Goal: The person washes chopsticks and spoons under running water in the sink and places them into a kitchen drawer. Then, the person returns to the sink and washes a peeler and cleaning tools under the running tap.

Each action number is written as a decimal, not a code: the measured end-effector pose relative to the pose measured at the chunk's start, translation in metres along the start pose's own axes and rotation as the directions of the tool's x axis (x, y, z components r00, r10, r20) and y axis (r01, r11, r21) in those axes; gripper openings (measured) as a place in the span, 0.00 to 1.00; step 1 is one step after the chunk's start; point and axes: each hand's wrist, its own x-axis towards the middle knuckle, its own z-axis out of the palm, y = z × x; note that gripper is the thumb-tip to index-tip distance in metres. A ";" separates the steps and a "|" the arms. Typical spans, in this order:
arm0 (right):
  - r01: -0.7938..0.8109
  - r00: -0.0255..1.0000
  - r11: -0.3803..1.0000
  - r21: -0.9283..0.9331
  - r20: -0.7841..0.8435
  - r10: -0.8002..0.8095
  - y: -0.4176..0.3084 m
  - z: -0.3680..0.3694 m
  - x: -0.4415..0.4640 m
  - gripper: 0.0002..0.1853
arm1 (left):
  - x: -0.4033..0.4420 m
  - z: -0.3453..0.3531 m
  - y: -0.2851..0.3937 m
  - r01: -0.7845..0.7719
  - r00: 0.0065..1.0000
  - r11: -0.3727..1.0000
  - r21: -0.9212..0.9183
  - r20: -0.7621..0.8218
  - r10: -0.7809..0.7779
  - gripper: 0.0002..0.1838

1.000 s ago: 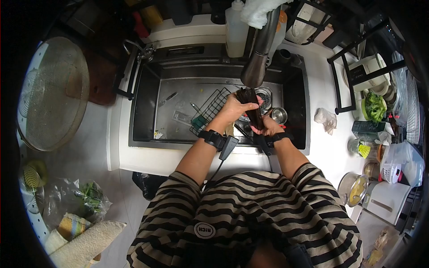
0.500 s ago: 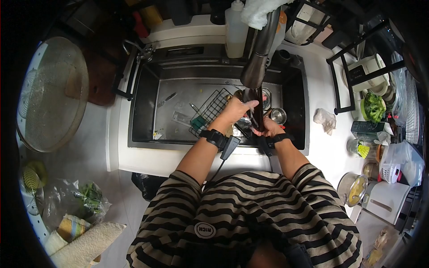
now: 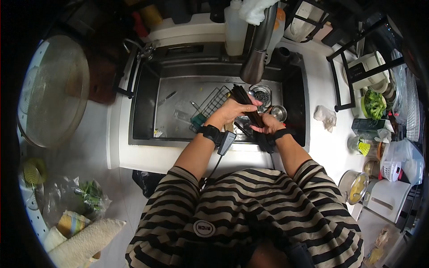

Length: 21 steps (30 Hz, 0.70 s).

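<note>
A bundle of dark, thin sticks, which look like chopsticks (image 3: pixel 243 99), slants between my hands over the steel sink (image 3: pixel 178 143). My left hand (image 3: pixel 231 110) is wrapped round its upper and middle part, with the thumb across it. At the lower end, my right hand (image 3: pixel 270 124) is closed on the same bundle. The faucet head (image 3: pixel 253 67) hangs just above it. Beneath my hands lie a black wire rack (image 3: pixel 215 102), a drain strainer (image 3: pixel 262 95) and a small round metal container (image 3: pixel 279 113).
A knife (image 3: pixel 167 98) and a green sponge (image 3: pixel 198 119) lie in the sink. Bottles (image 3: pixel 235 31) stand behind it. On the right counter are a crumpled cloth (image 3: pixel 325 117), a black rack (image 3: pixel 336 85) and a glass-lidded pot (image 3: pixel 356 187). A large mesh strainer (image 3: pixel 53 91) hangs at left.
The bundle was upright under the faucet half a second ago and is now tilted, its top to the left. My left hand has shifted slightly, and the sticks' upper ends now fan out.
</note>
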 end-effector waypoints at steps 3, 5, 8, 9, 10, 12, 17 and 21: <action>0.008 1.000 0.999 0.050 0.028 -0.010 -0.003 0.002 -0.001 0.13 | -0.006 0.002 0.002 0.061 0.984 0.988 0.144 -0.173 -0.035 0.11; 0.031 0.995 0.998 0.062 0.093 -0.036 -0.004 0.001 -0.001 0.13 | -0.016 0.004 0.007 0.004 0.975 0.982 0.189 -0.219 0.038 0.07; -0.011 0.988 0.998 0.059 0.153 0.002 -0.009 0.005 0.000 0.14 | -0.027 0.003 0.008 -0.060 0.950 0.966 0.251 -0.284 0.133 0.08; -0.010 0.983 0.998 0.064 0.186 -0.002 -0.009 0.010 -0.003 0.14 | -0.031 0.004 0.009 -0.073 0.942 0.961 0.266 -0.298 0.154 0.08; 0.019 0.982 0.994 0.103 0.187 -0.038 -0.008 0.016 -0.006 0.14 | -0.034 0.004 0.010 -0.086 0.934 0.956 0.280 -0.312 0.175 0.08; 0.013 0.974 0.997 0.082 0.223 -0.031 -0.007 0.024 -0.014 0.14 | -0.040 0.008 0.013 -0.108 0.913 0.939 0.325 -0.341 0.223 0.09; 0.178 0.983 0.914 -0.364 0.104 -0.150 0.000 0.026 -0.027 0.14 | -0.057 0.028 0.018 -0.095 0.875 0.908 0.408 -0.400 0.272 0.08; 0.380 0.924 0.738 -0.557 0.204 -0.322 -0.008 0.018 -0.057 0.13 | -0.058 0.037 0.015 -0.104 0.866 0.864 0.492 -0.383 0.322 0.08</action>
